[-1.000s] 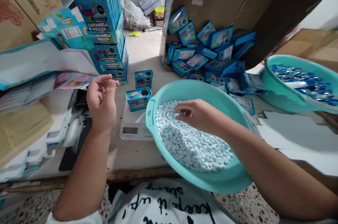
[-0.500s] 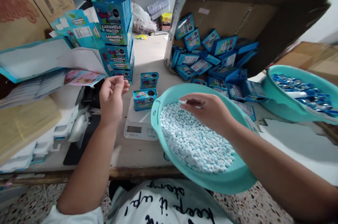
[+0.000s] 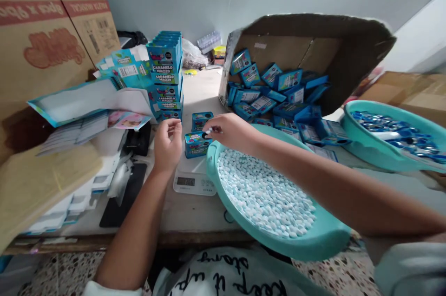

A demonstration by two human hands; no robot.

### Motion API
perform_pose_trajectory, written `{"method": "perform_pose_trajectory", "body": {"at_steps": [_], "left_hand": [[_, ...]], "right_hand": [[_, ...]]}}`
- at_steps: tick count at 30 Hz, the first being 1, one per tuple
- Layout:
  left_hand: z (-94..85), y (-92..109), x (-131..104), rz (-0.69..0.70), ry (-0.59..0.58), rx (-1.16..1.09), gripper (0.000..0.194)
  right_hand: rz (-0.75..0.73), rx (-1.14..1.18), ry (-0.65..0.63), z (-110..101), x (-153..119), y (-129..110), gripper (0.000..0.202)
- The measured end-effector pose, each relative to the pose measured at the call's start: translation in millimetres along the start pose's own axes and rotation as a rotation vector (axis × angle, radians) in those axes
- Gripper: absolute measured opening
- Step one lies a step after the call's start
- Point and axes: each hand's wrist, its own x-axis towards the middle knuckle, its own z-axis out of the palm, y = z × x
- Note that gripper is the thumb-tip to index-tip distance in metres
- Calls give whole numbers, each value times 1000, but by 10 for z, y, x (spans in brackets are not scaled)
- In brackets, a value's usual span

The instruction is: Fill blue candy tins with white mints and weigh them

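Note:
My right hand [image 3: 232,131] pinches a few small white candies [image 3: 210,131] at the right end of a blue candy box [image 3: 195,147]. That box stands on a white kitchen scale [image 3: 195,184] with a lit display; a second blue box [image 3: 200,120] is just behind. Left of the scale my left hand [image 3: 167,145] hovers with curled fingers, thumb against them; whatever they hold, if anything, is hidden. Under my right forearm, a turquoise basin [image 3: 327,245] contains a heap of pale blue and white candies [image 3: 265,194].
Stacked blue boxes [image 3: 167,78] rise behind my left hand. A tipped carton [image 3: 334,40] spills blue boxes at the back. Another turquoise basin [image 3: 390,152] with shiny blue-wrapped pieces is at right. Flattened card sheets [image 3: 83,96] and a black pad [image 3: 121,203] lie left.
My right hand has moved left, from over the candies in the basin to the box on the scale, carrying candies. My left hand stays curled beside the scale. The view has tilted up.

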Motion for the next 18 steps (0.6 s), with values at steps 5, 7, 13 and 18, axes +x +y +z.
{"method": "perform_pose_trajectory", "body": {"at_steps": [5,7,13,18], "left_hand": [[32,-48,-14,29,-26,44,20],[36,-53,-17,35,-42,49,20],[23,-25,-19,69,-84,65,20],[40,-53,-24,59,-76,65,24]], "right_hand": [[-49,-96,-74,-28,27,-26,24],[-69,-118,-89,-49,29,-33,25],[-86,-129,-50,-37,32,-26,26],[-63,-93,-11,-33,31,-61,29]]}}
